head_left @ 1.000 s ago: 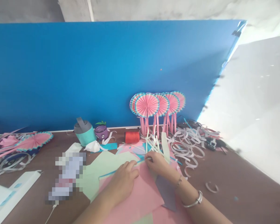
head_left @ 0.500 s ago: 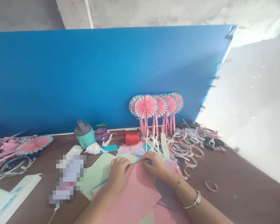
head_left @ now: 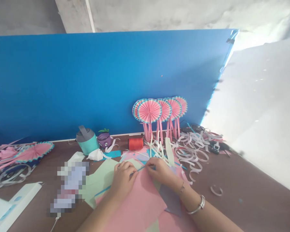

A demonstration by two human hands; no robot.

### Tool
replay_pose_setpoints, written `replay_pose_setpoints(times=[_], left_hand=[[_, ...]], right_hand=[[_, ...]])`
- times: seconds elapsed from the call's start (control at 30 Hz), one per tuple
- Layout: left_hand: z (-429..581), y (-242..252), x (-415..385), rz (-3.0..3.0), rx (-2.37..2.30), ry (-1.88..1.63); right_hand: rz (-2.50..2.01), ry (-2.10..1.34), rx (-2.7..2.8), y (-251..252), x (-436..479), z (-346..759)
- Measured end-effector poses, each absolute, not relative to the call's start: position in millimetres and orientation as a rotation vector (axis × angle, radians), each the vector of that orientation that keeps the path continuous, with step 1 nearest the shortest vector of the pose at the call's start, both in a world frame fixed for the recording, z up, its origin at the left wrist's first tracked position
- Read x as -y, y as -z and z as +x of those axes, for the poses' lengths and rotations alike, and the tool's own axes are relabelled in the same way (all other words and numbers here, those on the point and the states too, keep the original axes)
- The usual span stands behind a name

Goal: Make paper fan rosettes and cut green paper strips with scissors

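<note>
A thin blue paper strip (head_left: 141,168) runs along the far edge of a pink paper sheet (head_left: 137,203). My left hand (head_left: 124,178) is closed, thumb and fingers pinching the strip at the left. Close by on the right, my right hand (head_left: 159,172) pinches the same strip, with a bangle and a thin bracelet on that wrist. Only a short length of the strip shows between the two hands. Pale green paper (head_left: 99,177) lies partly beneath the pink sheet, and grey-purple paper (head_left: 171,198) sticks out under my right forearm.
Several pink pleated paper fans (head_left: 149,111) lean on the blue partition (head_left: 87,77). Before them sit a red thread spool (head_left: 135,144), a purple cup (head_left: 104,140) and a teal container (head_left: 88,145). Curled paper strips (head_left: 189,148) pile up right; a power strip (head_left: 21,199) lies left.
The view has shifted slightly, so the background sits a little further left. Both hands keep their pinch on the blue strip, with hardly any visible movement.
</note>
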State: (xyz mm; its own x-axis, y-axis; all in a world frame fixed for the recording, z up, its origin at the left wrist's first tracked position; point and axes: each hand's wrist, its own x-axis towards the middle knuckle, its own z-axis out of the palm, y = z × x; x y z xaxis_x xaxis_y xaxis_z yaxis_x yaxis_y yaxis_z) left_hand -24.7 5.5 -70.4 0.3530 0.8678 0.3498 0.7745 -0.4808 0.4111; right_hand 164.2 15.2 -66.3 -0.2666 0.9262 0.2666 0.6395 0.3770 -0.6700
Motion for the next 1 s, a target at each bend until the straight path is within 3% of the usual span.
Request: replay_pose_setpoints(times=[0.3, 0.5, 0.7, 0.8, 1.0], left_hand=[[-33.5, 70.4, -11.3, 2.096, -1.523, -1.124], [-36.6, 64.0, -15.3, 1.401, -1.386, -1.246], [-41.3, 61.8, -19.4, 1.236, -1.394, -1.291], [-43.6, 66.2, -21.4, 1.205, -1.427, -1.389], [-43.8, 70.1, -22.9, 0.928, -1.413, -1.534]], right_hand=[[-1.536, -0.626, 1.571, 74.5, -39.6, 190.3], [-1.597, -0.162, 1.843, 79.6, -39.7, 193.4], [-1.728, 0.018, 1.693, 73.9, -36.7, 194.9], [-1.578, -0.201, 1.635, 67.9, -34.9, 193.5], [-1.271, -1.04, 1.779, 60.5, -21.8, 178.8]])
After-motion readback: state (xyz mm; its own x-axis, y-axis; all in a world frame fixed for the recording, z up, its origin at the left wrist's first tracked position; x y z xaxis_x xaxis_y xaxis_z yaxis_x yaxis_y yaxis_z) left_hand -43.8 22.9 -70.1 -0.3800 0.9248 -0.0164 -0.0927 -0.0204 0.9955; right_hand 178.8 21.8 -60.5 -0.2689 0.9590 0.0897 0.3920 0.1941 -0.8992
